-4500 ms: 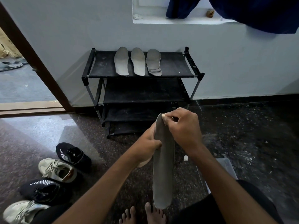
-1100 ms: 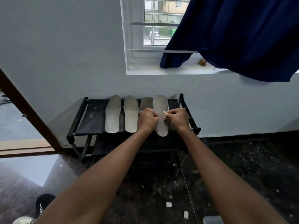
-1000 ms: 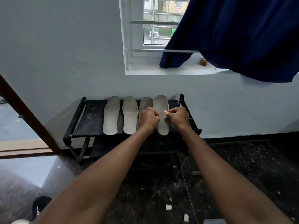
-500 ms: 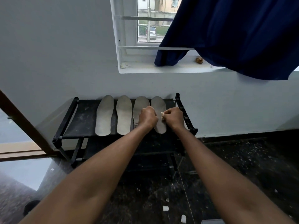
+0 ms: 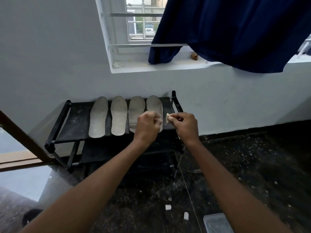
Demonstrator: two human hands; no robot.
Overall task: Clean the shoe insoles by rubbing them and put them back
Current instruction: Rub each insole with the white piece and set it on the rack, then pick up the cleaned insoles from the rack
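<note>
Insoles (image 5: 118, 115), 4 in a row, lie on the black rack (image 5: 75, 121), top shelf. Right hand (image 5: 185, 126) pinches a small white scrap (image 5: 168, 117); left hand (image 5: 147, 128) curls above the rightmost, blurred, grip impossible to tell.

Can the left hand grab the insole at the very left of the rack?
Probably yes. The leftmost insole lies uncovered on the rack's top shelf, and the left hand hovers close by with only flat insoles between.
</note>
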